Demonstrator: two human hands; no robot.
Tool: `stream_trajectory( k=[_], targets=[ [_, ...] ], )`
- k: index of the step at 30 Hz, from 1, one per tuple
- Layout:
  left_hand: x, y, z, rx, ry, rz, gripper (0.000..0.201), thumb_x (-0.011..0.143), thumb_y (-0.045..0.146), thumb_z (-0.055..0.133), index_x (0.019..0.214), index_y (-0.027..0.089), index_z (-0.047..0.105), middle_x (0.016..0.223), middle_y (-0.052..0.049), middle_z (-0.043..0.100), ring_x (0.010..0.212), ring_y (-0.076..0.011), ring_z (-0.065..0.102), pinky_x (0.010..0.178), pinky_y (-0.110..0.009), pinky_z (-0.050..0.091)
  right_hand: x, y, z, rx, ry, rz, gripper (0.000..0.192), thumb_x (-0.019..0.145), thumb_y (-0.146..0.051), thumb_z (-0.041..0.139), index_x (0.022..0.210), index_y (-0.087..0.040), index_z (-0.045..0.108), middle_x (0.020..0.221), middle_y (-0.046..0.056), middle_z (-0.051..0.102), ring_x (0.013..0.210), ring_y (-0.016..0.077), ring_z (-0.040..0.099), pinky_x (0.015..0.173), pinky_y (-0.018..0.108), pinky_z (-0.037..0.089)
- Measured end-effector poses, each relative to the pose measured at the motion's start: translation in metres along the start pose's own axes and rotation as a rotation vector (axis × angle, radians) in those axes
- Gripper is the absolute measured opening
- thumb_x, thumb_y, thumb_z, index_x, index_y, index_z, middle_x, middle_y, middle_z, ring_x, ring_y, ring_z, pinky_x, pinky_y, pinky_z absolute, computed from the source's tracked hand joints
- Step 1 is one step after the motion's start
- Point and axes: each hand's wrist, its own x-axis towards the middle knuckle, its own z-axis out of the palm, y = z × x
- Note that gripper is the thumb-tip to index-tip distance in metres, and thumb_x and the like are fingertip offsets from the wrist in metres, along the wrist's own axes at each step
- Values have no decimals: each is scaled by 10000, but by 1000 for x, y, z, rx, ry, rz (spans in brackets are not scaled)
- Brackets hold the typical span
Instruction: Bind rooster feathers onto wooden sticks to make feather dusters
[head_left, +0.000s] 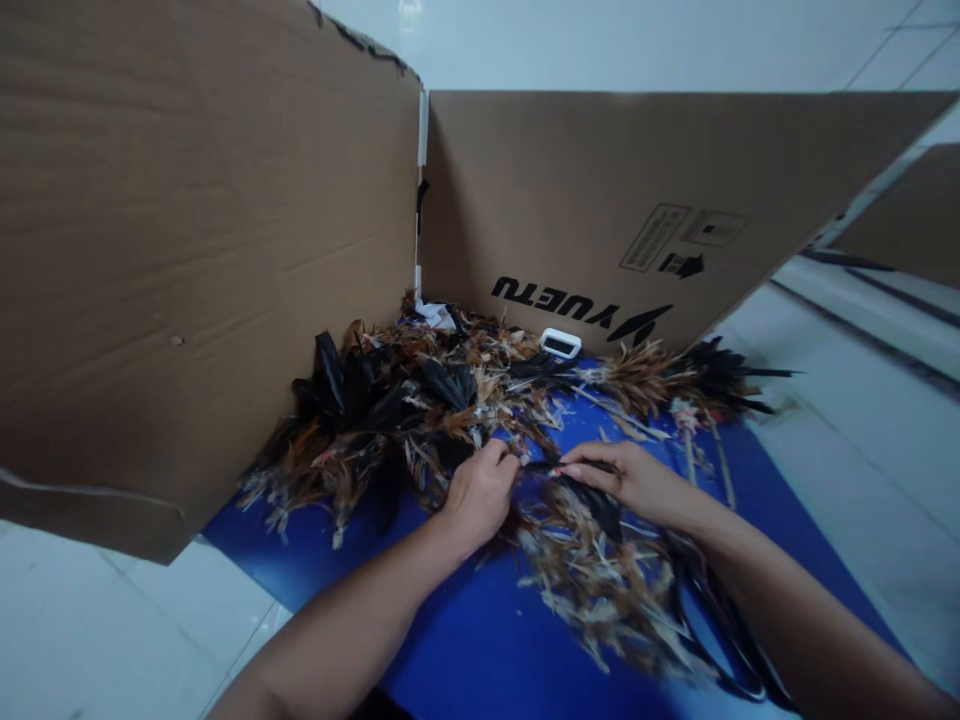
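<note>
My left hand (484, 490) is closed at the edge of the feather heap, its fingertips pinching the end of a dark feather (538, 466). From the other side my right hand (626, 478) pinches a black feather (598, 508) between thumb and fingers, close to a small pink spot. The two hands are only a short gap apart. Beneath them lies a loose pile of brown and pale feathers (600, 580), partly blurred. A large heap of brown and black feathers (375, 410) spreads behind my left hand.
Feathers lie on a blue board (480, 640). Tall cardboard panels stand at the left (187, 230) and back (540, 200). Against the back panel rests a small white device with a dark display (560, 344). A feather bundle (667, 380) lies right; a black loop (720, 640) lies near my right forearm.
</note>
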Motion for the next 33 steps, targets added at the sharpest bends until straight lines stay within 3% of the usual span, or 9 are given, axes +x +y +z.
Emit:
stream_trajectory(
  k=[3,6,8,12,18,22,28,30,33],
  targets=[
    [0,0,-1,-204,-14,-107,195,907,246,381,874,191,565,853,-23,607,694,-117,565,630,-215,435,-1,4,-4,-18,64,23,308,803,-445,488,899,-227,683,826,35,714,739,220,630,698,325,467],
    [3,-3,2,-527,-20,-254,201,903,242,382,786,187,536,607,21,555,564,-92,525,582,-192,407,-3,4,-11,-44,258,43,301,782,-430,512,932,-215,662,779,45,705,632,205,618,644,327,473],
    [6,-4,5,-761,-5,-344,188,893,250,387,765,181,506,561,36,525,507,-75,489,535,-178,388,-6,0,-16,-11,378,37,306,789,-432,523,965,-206,631,781,55,700,600,193,614,625,318,480],
    [11,-4,13,-1216,-14,-520,69,849,223,428,872,168,463,631,35,562,418,-44,447,427,-159,333,-14,-11,-22,53,502,10,289,811,-438,517,940,-203,623,794,68,702,672,201,639,633,301,501],
    [14,0,10,-1583,7,-639,313,764,181,585,1036,122,441,772,-57,639,617,-137,642,552,-234,488,-20,-11,-20,178,638,69,350,754,-440,579,1017,-211,616,759,40,692,662,194,647,661,328,522],
    [13,3,5,-1601,-30,-660,303,745,196,626,991,110,471,778,-83,661,668,-166,667,635,-288,533,-29,-11,-25,277,740,198,384,676,-445,622,969,-199,647,777,56,698,655,197,645,618,318,522],
    [7,6,5,-1377,-155,-565,224,758,312,598,859,135,506,767,-61,661,448,-108,584,449,-233,470,-54,-4,-38,122,924,173,277,691,-424,621,847,-207,692,800,51,691,644,182,620,637,323,505],
    [4,9,1,-1175,-158,-459,212,777,327,574,889,151,539,808,-52,655,473,-109,581,464,-244,473,-63,0,-39,25,894,106,238,734,-399,594,846,-216,694,850,51,693,738,194,626,740,345,494],
    [2,19,-11,-773,32,-211,257,779,316,592,1000,187,584,1037,-80,608,829,-174,625,700,-296,512,-72,-4,-31,-59,678,-19,210,789,-373,558,855,-223,689,898,48,693,856,208,624,823,354,465]
  ],
)
